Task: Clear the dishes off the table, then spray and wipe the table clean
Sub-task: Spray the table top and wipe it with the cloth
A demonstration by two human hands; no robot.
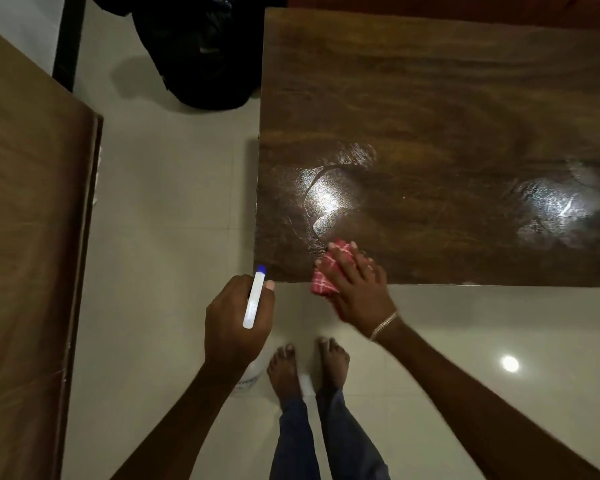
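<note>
A dark wooden table (430, 98) fills the upper right, with no dishes on it and wet shiny patches near its front. My right hand (357, 292) lies flat with straight fingers on a red and white checked cloth (326, 271), pressing it onto the table's front edge near the left corner. My left hand (238, 317) grips a white spray bottle (253, 299) with a blue nozzle, held over the floor just off that corner. The bottle's body is mostly hidden under my hand.
A brown covered surface (28, 237) runs along the left. A black bag (201, 53) sits on the pale tiled floor (174, 202) beyond the table's left side. My bare feet (305, 365) stand close to the table's front edge.
</note>
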